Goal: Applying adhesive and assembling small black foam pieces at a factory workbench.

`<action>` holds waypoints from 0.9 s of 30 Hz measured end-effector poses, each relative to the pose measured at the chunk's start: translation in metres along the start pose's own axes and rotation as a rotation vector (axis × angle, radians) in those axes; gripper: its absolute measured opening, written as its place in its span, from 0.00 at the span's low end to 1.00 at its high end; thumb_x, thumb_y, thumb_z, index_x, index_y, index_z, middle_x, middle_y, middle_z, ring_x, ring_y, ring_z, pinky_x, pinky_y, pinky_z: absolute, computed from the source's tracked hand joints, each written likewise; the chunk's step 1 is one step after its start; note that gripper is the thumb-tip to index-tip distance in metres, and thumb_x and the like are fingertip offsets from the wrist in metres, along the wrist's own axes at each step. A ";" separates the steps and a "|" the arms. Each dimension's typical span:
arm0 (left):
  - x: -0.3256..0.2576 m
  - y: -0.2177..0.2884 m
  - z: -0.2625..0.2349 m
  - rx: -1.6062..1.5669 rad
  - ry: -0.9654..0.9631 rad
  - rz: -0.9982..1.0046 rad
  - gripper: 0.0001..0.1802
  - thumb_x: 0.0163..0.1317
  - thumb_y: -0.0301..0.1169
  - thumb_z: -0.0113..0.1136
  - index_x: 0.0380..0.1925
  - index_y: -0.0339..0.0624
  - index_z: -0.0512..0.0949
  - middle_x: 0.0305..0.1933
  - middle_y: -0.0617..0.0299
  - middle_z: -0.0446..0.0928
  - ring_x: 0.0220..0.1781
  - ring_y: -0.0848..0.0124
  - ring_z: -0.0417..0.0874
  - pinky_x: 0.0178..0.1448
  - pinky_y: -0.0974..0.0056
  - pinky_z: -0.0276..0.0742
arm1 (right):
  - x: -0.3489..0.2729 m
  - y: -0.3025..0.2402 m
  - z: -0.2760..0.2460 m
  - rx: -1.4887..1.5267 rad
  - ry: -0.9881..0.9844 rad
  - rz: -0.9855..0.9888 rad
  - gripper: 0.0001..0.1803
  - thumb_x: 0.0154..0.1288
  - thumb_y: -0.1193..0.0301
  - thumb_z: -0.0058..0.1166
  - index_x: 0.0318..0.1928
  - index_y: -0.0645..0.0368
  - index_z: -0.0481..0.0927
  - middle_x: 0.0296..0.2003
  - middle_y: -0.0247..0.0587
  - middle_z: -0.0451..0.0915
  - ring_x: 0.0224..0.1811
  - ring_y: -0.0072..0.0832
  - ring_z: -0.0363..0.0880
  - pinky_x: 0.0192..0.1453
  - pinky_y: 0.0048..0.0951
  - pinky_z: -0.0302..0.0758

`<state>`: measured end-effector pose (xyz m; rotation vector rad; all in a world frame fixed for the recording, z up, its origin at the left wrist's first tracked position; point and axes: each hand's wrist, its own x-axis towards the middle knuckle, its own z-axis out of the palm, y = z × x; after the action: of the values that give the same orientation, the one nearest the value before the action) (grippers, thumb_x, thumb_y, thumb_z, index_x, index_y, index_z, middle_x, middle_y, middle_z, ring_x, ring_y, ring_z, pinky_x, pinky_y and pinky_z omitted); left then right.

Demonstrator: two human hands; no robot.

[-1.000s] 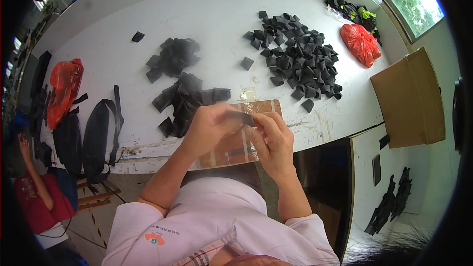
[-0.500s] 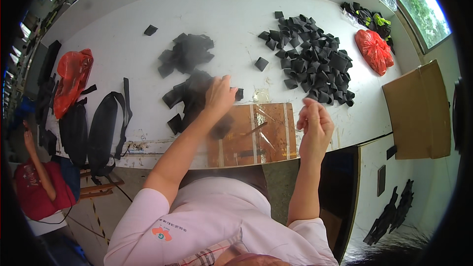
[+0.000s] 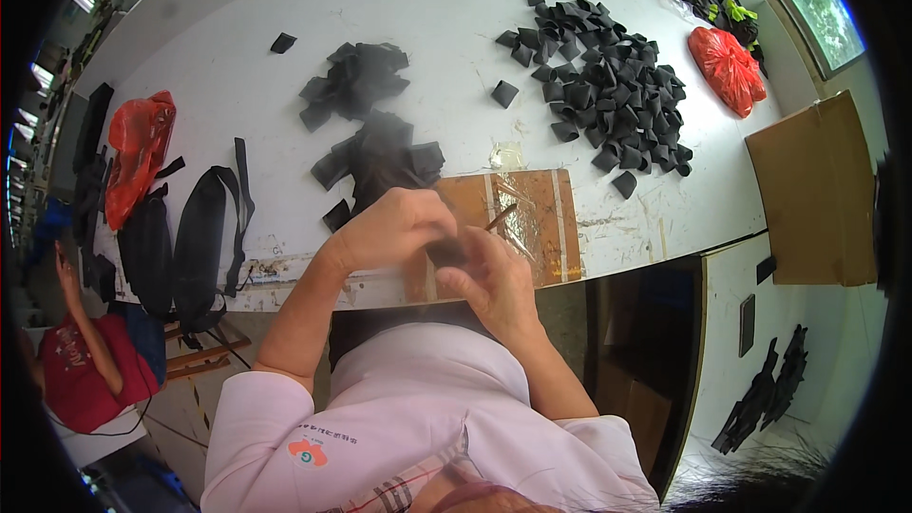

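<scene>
My left hand [image 3: 397, 228] and my right hand [image 3: 496, 277] meet over the near part of a brown board [image 3: 560, 228]. Between their fingers is a small black fabric piece [image 3: 445, 253], mostly covered by the fingers and partly blurred. A thin dark stick [image 3: 502, 217] lies on the board, just beyond my right hand. Left of the board, close to my left hand, is a heap of black fabric pieces [image 3: 375, 157], with a second heap [image 3: 356, 81] behind it; both look hazy.
A large pile of folded black pieces [image 3: 617, 85] covers the right of the white table [image 3: 456, 47]. Red plastic bags [image 3: 727, 71] lie at both sides. Black straps [image 3: 204, 237] rest at the left edge, a cardboard box [image 3: 812, 195] at the right. Another person [image 3: 95, 361] sits far left.
My left hand has come back from the left heap toward me. My right hand has moved left from beside the large pile, and both now meet at the black fabric piece.
</scene>
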<state>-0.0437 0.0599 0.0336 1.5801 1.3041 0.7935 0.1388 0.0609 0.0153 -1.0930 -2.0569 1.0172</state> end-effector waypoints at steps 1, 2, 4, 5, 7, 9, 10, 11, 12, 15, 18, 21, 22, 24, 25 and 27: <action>-0.006 0.002 0.003 0.040 -0.026 0.115 0.05 0.51 0.22 0.53 0.29 0.36 0.76 0.28 0.58 0.74 0.29 0.73 0.75 0.36 0.69 0.70 | 0.002 -0.004 0.002 0.087 -0.004 0.004 0.14 0.49 0.67 0.61 0.33 0.63 0.75 0.22 0.41 0.72 0.20 0.35 0.72 0.24 0.30 0.69; -0.010 0.003 0.011 -0.062 0.095 0.127 0.06 0.51 0.24 0.55 0.30 0.35 0.75 0.29 0.59 0.74 0.29 0.76 0.75 0.35 0.70 0.70 | 0.001 0.006 0.011 0.052 0.062 -0.080 0.11 0.48 0.70 0.61 0.30 0.61 0.75 0.21 0.40 0.71 0.19 0.35 0.71 0.22 0.31 0.68; -0.018 0.002 0.035 -0.194 0.361 0.013 0.07 0.52 0.26 0.56 0.30 0.34 0.75 0.30 0.60 0.74 0.29 0.76 0.75 0.34 0.71 0.71 | -0.001 0.000 0.010 -0.042 0.134 -0.117 0.10 0.47 0.72 0.60 0.30 0.60 0.74 0.21 0.40 0.70 0.20 0.35 0.71 0.22 0.31 0.67; -0.020 0.002 0.042 -0.324 0.618 -0.106 0.08 0.52 0.28 0.57 0.30 0.34 0.74 0.31 0.61 0.74 0.29 0.77 0.75 0.32 0.71 0.72 | 0.000 -0.002 0.009 -0.133 0.211 -0.149 0.09 0.47 0.74 0.59 0.29 0.60 0.74 0.22 0.39 0.70 0.21 0.35 0.71 0.22 0.32 0.67; -0.026 0.009 0.044 -0.593 0.571 -0.198 0.11 0.53 0.31 0.58 0.30 0.34 0.74 0.28 0.62 0.74 0.26 0.78 0.73 0.26 0.74 0.70 | 0.000 -0.005 0.005 -0.229 0.236 -0.190 0.09 0.44 0.76 0.58 0.30 0.60 0.74 0.22 0.39 0.70 0.21 0.35 0.71 0.23 0.32 0.68; -0.027 0.011 0.046 -0.833 0.426 -0.305 0.05 0.55 0.28 0.56 0.27 0.38 0.73 0.24 0.65 0.72 0.22 0.81 0.71 0.21 0.79 0.65 | 0.000 -0.005 0.004 -0.324 0.259 -0.233 0.11 0.42 0.79 0.56 0.30 0.60 0.75 0.22 0.40 0.71 0.22 0.35 0.72 0.24 0.31 0.68; -0.025 0.008 0.047 -0.857 0.420 -0.316 0.04 0.54 0.27 0.57 0.27 0.38 0.73 0.22 0.65 0.73 0.19 0.81 0.71 0.18 0.78 0.64 | 0.000 -0.003 0.005 -0.362 0.266 -0.254 0.11 0.41 0.79 0.57 0.31 0.60 0.75 0.22 0.39 0.70 0.23 0.35 0.72 0.24 0.31 0.68; -0.024 0.006 0.048 -0.860 0.420 -0.316 0.04 0.54 0.27 0.57 0.27 0.38 0.73 0.22 0.65 0.73 0.19 0.81 0.71 0.18 0.78 0.64 | -0.001 -0.001 0.006 -0.400 0.273 -0.276 0.11 0.41 0.79 0.57 0.31 0.60 0.74 0.23 0.39 0.70 0.24 0.34 0.72 0.24 0.32 0.68; -0.023 0.005 0.048 -0.879 0.390 -0.317 0.04 0.54 0.26 0.57 0.26 0.38 0.73 0.22 0.65 0.73 0.18 0.81 0.71 0.18 0.78 0.64 | -0.001 -0.001 0.005 -0.402 0.272 -0.275 0.11 0.41 0.79 0.57 0.31 0.60 0.74 0.23 0.39 0.70 0.24 0.34 0.72 0.24 0.32 0.68; -0.021 -0.001 0.050 -0.876 0.350 -0.318 0.03 0.54 0.25 0.56 0.26 0.37 0.74 0.20 0.65 0.73 0.17 0.81 0.71 0.17 0.78 0.64 | -0.004 0.000 0.004 -0.488 0.258 -0.344 0.14 0.39 0.77 0.57 0.32 0.60 0.72 0.25 0.38 0.70 0.24 0.33 0.69 0.24 0.31 0.67; -0.019 -0.001 0.050 -0.848 0.341 -0.301 0.02 0.54 0.24 0.56 0.26 0.37 0.74 0.20 0.66 0.73 0.17 0.82 0.71 0.17 0.78 0.64 | -0.006 0.001 0.001 -0.511 0.222 -0.328 0.14 0.41 0.75 0.58 0.33 0.61 0.73 0.26 0.39 0.71 0.26 0.35 0.70 0.25 0.32 0.68; -0.019 0.001 0.050 -0.663 0.362 -0.247 0.03 0.55 0.24 0.56 0.26 0.37 0.74 0.20 0.67 0.72 0.18 0.84 0.69 0.20 0.79 0.65 | -0.003 -0.003 -0.005 -0.307 0.136 -0.217 0.15 0.46 0.71 0.59 0.36 0.62 0.73 0.27 0.39 0.72 0.29 0.34 0.72 0.28 0.30 0.70; -0.020 0.003 0.051 -0.482 0.383 -0.205 0.03 0.56 0.25 0.56 0.26 0.36 0.74 0.21 0.68 0.72 0.19 0.84 0.69 0.22 0.79 0.65 | -0.002 -0.010 -0.009 -0.183 0.157 -0.171 0.14 0.48 0.70 0.59 0.36 0.62 0.74 0.27 0.39 0.72 0.28 0.32 0.73 0.28 0.28 0.70; -0.021 0.001 0.054 -0.395 0.385 -0.111 0.03 0.56 0.24 0.55 0.26 0.36 0.73 0.22 0.68 0.71 0.21 0.85 0.69 0.24 0.80 0.65 | 0.000 -0.011 -0.010 -0.060 0.177 -0.121 0.13 0.50 0.70 0.58 0.36 0.62 0.75 0.27 0.40 0.73 0.28 0.31 0.74 0.29 0.27 0.71; -0.021 0.002 0.057 -0.308 0.388 -0.016 0.04 0.57 0.24 0.54 0.26 0.35 0.72 0.23 0.69 0.71 0.22 0.85 0.69 0.27 0.80 0.66 | 0.000 -0.009 -0.009 0.072 0.144 -0.054 0.11 0.52 0.71 0.58 0.35 0.62 0.76 0.26 0.40 0.74 0.26 0.30 0.74 0.29 0.26 0.71; -0.018 0.004 0.061 -0.450 0.365 -0.132 0.03 0.58 0.23 0.52 0.26 0.35 0.71 0.25 0.69 0.71 0.25 0.85 0.69 0.29 0.79 0.67 | 0.003 -0.001 -0.005 0.202 0.109 0.019 0.09 0.53 0.72 0.57 0.33 0.62 0.76 0.25 0.40 0.75 0.24 0.28 0.74 0.28 0.25 0.71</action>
<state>0.0082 0.0273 0.0151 1.0133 1.3470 1.2332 0.1409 0.0647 0.0189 -1.0406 -1.8175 1.1228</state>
